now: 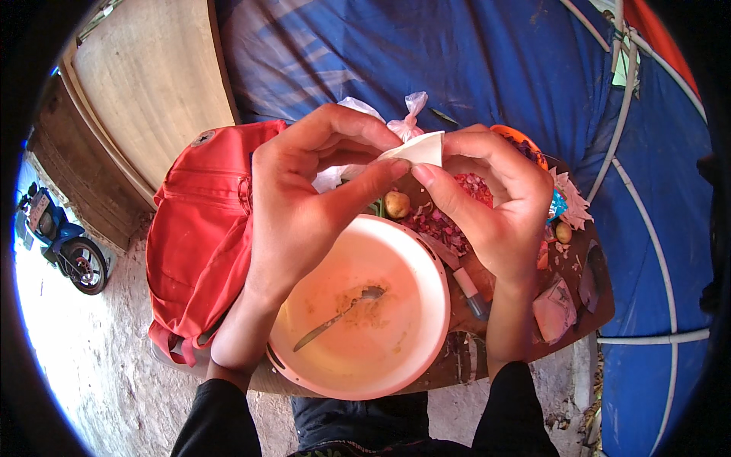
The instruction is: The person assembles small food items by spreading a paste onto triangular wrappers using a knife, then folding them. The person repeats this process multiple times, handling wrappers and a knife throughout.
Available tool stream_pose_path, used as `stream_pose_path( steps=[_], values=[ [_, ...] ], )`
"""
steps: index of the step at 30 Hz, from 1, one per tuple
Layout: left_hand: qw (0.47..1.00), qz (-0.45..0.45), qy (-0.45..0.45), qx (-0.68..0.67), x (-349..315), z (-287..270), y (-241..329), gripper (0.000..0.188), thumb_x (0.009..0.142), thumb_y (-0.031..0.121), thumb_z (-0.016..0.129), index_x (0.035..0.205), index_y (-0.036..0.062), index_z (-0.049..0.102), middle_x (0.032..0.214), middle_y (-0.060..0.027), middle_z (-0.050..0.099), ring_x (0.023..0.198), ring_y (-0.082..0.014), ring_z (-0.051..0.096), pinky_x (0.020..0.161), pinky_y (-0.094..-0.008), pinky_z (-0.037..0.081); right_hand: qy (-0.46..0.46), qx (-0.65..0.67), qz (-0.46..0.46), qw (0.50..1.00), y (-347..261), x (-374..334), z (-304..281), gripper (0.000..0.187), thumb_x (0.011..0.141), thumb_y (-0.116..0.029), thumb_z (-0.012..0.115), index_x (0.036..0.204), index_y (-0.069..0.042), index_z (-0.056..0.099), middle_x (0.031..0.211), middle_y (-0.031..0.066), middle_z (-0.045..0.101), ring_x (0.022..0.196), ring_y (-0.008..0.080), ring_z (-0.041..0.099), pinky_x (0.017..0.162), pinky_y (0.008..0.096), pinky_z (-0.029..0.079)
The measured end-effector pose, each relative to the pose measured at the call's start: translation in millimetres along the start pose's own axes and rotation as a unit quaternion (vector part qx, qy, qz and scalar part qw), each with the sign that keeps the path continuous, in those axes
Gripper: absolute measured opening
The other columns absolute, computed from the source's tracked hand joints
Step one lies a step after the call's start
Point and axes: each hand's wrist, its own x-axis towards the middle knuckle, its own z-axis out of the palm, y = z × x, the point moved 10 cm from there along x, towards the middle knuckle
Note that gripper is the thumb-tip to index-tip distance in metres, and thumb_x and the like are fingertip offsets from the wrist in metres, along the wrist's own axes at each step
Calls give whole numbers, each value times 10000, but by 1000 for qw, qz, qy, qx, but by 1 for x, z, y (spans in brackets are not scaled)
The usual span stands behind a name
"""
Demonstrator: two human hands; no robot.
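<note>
Between both hands, above the far rim of the bowl, is a small off-white folded sheet (423, 149) with a pointed corner, which looks like a pastry wrapper. My left hand (316, 179) pinches its left side with thumb and fingers. The thumb and fingers of my right hand (495, 198) are closed on its right side, and the thumb tips nearly meet at its lower edge. Whether anything lies inside the fold is hidden. Below my hands stands a wide pale bowl (438, 320), with a metal spoon (335, 321) resting in it among some brownish residue.
A red backpack (202, 228) lies left of the bowl. On the brown table (563, 282) are a knife (466, 286), a potato (397, 204), chopped purple-red pieces (438, 228) and a crumpled packet (554, 311). A blue tarp (457, 53) hangs behind; a motorbike (65, 240) stands far left.
</note>
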Motion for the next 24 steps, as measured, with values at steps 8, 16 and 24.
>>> stream_pose_path(
  steps=[8, 16, 24],
  values=[
    [990, 64, -31, 118, -1, 1, 15, 210, 783, -103, 744, 976, -28, 710, 1004, -120, 711, 995, -189, 678, 905, -314, 537, -10, -113, -123, 986, -21, 4, -1, 261, 743, 78, 759, 990, 13, 707, 915, 75, 684, 811, 135, 662, 725, 254, 521],
    [996, 50, -10, 70, -2, -1, 10, 163, 789, -78, 746, 943, -25, 737, 958, -92, 726, 907, -150, 702, 804, -254, 549, -27, -121, -124, 985, -24, 4, 0, 224, 737, 76, 775, 946, 4, 738, 889, 76, 670, 771, 133, 654, 674, 248, 503],
    [992, 73, -36, 100, -1, 5, 17, 188, 801, -72, 747, 984, -33, 733, 975, -112, 728, 903, -162, 716, 817, -269, 573, -33, -97, -106, 989, -24, 4, -1, 194, 744, 82, 761, 926, 16, 739, 884, 74, 676, 722, 109, 658, 630, 232, 505]
  ],
)
